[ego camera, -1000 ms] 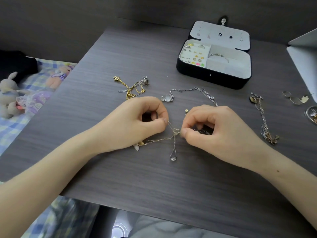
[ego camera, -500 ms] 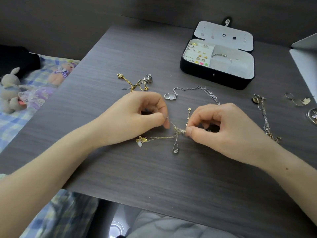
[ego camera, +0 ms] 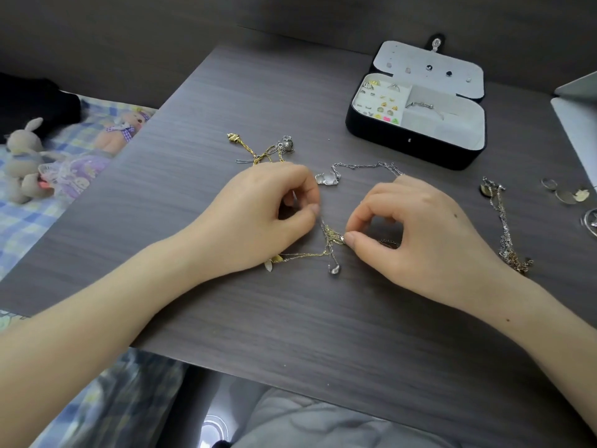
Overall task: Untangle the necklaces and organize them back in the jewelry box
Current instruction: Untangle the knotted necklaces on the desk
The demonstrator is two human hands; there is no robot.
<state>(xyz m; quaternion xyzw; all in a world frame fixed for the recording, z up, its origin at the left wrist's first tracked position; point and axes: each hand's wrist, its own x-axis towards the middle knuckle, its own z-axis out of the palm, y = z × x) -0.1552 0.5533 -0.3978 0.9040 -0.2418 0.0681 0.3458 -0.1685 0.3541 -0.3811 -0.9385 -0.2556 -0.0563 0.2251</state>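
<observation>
Head view: near the middle of the table (ego camera: pixel 323 324), the left hand (ego camera: pixel 258 218) and right hand (ego camera: pixel 416 237) each pinch fine chain either side of the knot in the tangled necklaces (ego camera: pixel 331 237), seemingly to tease it loose, while the open jewelry box (ego camera: pixel 403 141) sits toward the far edge.

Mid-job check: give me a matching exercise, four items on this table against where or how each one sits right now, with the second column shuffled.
Things:
1. jewelry box
2. tangled knot
3. gold chain
4. long silver chain

States:
A. lies loose, to the right of the right hand
B. lies just beyond the left hand
C. lid open, towards the far side of the table
D. pinched from both sides by fingertips

Pairs: 1-C, 2-D, 3-B, 4-A
</observation>
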